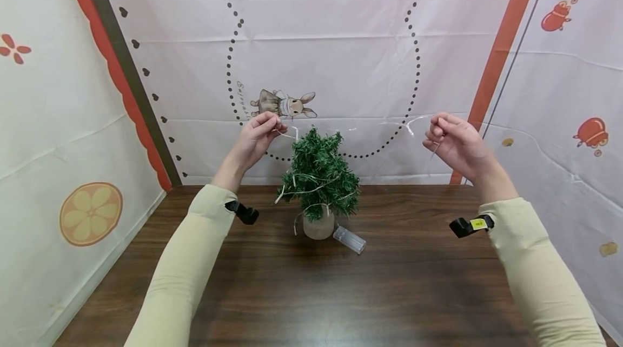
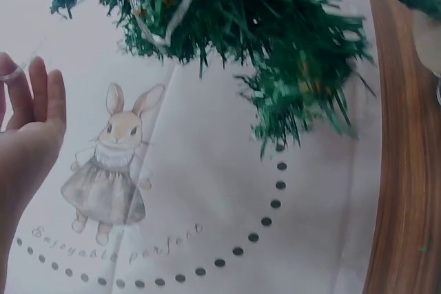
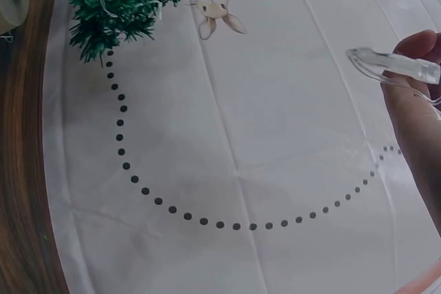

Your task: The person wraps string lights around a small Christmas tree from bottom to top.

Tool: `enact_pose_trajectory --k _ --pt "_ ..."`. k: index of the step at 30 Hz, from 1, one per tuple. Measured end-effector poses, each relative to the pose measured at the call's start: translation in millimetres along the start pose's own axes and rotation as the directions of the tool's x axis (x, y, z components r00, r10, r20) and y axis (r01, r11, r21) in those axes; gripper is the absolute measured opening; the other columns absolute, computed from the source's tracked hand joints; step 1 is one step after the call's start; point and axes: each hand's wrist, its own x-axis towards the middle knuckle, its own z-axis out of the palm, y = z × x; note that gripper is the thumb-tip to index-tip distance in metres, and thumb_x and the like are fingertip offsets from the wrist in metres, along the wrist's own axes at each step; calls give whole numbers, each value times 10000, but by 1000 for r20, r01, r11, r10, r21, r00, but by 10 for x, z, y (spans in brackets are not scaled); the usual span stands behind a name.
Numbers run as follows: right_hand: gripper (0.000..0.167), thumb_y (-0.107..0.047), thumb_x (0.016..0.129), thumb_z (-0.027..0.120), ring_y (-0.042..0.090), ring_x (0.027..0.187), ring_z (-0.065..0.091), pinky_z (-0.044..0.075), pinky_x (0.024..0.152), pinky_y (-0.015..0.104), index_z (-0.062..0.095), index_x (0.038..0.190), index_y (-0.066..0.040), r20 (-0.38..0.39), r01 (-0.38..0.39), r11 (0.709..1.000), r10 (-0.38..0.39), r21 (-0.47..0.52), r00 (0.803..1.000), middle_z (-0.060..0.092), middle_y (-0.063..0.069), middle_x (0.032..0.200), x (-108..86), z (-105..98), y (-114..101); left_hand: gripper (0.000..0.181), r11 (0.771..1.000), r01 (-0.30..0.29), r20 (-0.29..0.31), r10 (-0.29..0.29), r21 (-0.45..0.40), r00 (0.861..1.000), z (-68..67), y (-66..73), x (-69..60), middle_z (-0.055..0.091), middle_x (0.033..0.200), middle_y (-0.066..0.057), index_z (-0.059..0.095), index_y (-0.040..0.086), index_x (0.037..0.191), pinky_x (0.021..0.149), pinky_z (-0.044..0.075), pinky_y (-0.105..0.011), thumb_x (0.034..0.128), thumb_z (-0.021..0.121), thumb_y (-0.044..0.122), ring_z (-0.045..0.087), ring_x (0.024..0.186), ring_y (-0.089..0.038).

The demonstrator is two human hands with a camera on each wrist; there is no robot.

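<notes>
A small green artificial Christmas tree (image 1: 318,168) stands upright on a pale round base (image 1: 318,228). A clear string of lights (image 1: 409,129) loops around its branches, and a loose stretch runs taut above its top between both hands. My left hand (image 1: 258,133) pinches the string just left of the treetop. Out to the right, my right hand (image 1: 457,139) holds the string with curled fingers. In the right wrist view, a clear bulb (image 3: 406,67) shows against the fingers. The left wrist view has part of the left hand (image 2: 31,142) and the branches.
A clear battery box (image 1: 349,240) lies on the brown wooden table (image 1: 292,293) by the base's right side. Behind the table hangs a white printed cloth (image 1: 331,66) with a rabbit picture. More printed cloth hangs at both sides.
</notes>
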Motion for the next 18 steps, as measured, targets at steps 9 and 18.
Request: enact_pose_trajectory --k 9,18 --pt "411 30 1013 204 178 804 452 455 844 285 614 1036 20 99 -42 989 57 -139 994 568 44 857 -33 57 101 367 990 -38 175 15 133 984 -212 33 -223 605 1016 -86 648 26 921 983 442 -303 955 318 -132 585 1025 -217" --pt "444 79 988 190 145 810 462 440 806 249 620 1029 -22 160 -84 967 125 -242 979 551 -3 859 -129 26 221 162 925 6 234 -103 381 967 -214 -2 -388 575 1049 -101 620 -31 932 976 435 -289 924 470 -93 535 1077 -222"
